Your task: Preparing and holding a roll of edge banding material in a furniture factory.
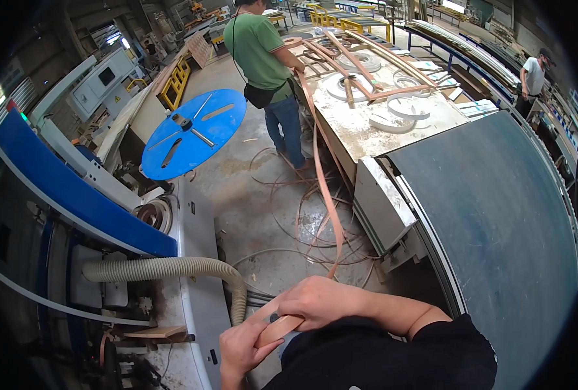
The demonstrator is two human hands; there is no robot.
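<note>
A long, flat strip of pinkish-brown edge banding (326,195) runs from the co-worker's side of the bench down across the floor area to my hands. My left hand (240,351) is closed on a looped part of the strip, thumb lying along it. Beside it, a little higher and to the right, my right hand (318,302) is curled over the same strip with its fingers wrapped round it. Part of the loop is hidden behind my right hand.
A co-worker in green (259,55) stands at a workbench (425,133) bearing wooden frames and coiled strips. Loose strips (305,221) tangle on the floor. A machine with a blue disc (220,130) and ribbed hose (172,267) stands left; a dark conveyor belt (490,188) right.
</note>
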